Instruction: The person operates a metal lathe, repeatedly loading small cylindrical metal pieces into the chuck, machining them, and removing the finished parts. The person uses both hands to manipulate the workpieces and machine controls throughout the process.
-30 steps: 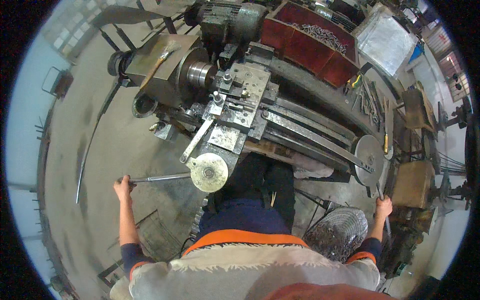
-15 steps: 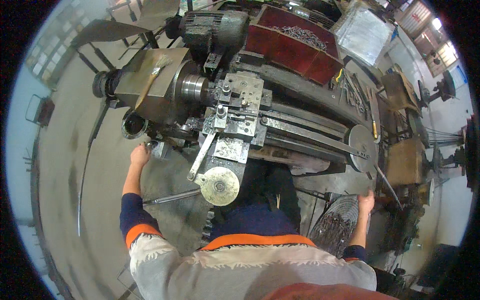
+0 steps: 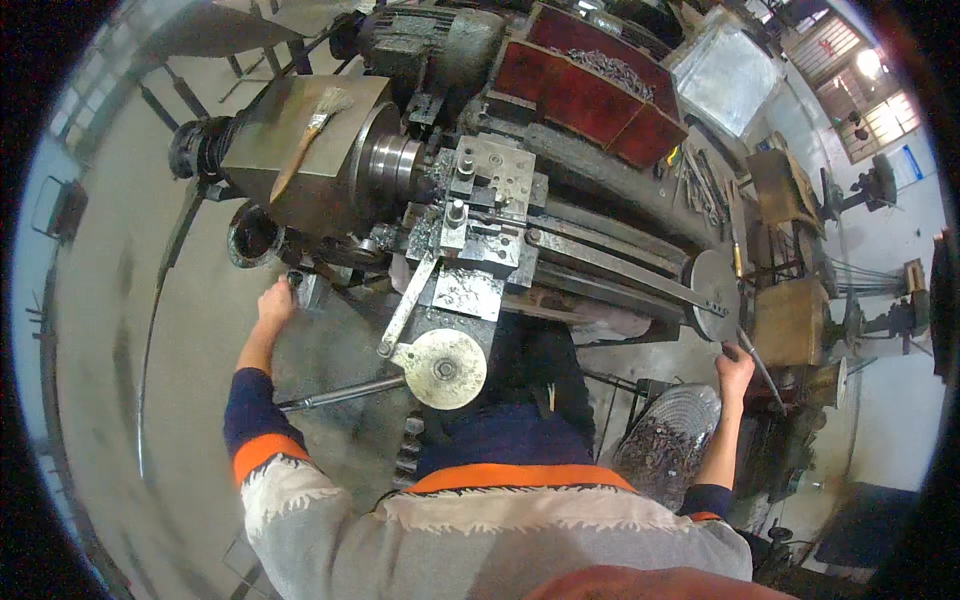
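Observation:
I am at a lathe, its tool post block (image 3: 490, 190) in the middle and a pale round handwheel (image 3: 438, 370) nearer to me. At the machine's front left, my left hand (image 3: 274, 305) is closed beside a small grey metal block (image 3: 311, 290); what its fingers hold is hidden. On the right, my right hand (image 3: 735, 375) is closed around a short dark handle (image 3: 737, 351) at the lower edge of a grey metal disc (image 3: 712, 300). A long flat bar (image 3: 620, 268) joins the tool post to this disc. The chuck (image 3: 392, 165) is left of the tool post.
A brush (image 3: 305, 150) lies on the headstock cover. Behind the bed stands a red box (image 3: 580, 90) holding many small metal parts. Hand tools (image 3: 705, 190) lie at the back right. A mesh basket (image 3: 690, 405) with dark parts is below my right hand. A slanted rod (image 3: 765, 375) passes close by.
My right hand has moved up from the basket's rim to the disc's lower edge and closed there. My left hand keeps its place by the metal block. The view has shifted slightly.

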Available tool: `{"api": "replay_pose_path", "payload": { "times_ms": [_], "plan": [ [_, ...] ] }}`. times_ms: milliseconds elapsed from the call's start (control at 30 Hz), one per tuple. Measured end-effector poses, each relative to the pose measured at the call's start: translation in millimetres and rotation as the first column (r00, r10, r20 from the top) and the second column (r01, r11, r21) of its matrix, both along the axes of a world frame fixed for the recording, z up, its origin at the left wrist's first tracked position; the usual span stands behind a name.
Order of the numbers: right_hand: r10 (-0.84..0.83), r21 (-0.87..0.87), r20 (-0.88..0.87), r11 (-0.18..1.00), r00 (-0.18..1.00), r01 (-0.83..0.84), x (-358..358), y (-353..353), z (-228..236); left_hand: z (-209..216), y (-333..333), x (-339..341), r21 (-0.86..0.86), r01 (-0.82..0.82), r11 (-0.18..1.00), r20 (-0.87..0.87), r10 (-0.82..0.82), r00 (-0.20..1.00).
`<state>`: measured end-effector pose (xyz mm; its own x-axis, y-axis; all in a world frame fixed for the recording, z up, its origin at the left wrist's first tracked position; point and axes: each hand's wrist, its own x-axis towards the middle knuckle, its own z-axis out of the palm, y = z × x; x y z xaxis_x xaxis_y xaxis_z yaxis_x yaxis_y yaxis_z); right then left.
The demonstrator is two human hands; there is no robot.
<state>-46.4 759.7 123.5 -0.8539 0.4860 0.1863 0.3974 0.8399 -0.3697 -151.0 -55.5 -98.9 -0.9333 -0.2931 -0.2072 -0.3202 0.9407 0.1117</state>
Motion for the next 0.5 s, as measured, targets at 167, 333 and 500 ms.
{"api": "replay_pose_path", "payload": {
  "times_ms": [167,333,500],
  "plan": [
    [0.123,-0.001,-0.097,0.992,0.988,-0.124,-29,7,18,22,10,-1,0.03,-0.027,0.999,0.023,0.026,0.999],
    [0.372,0.071,-0.085,0.928,0.924,-0.367,-86,-56,51,52,-6,19,0.111,0.046,0.993,0.067,-0.053,0.996],
    [0.697,0.023,-0.209,0.705,0.686,-0.709,-163,-164,80,159,-37,61,0.167,-0.038,0.985,-0.196,0.071,0.978]
  ]
}}
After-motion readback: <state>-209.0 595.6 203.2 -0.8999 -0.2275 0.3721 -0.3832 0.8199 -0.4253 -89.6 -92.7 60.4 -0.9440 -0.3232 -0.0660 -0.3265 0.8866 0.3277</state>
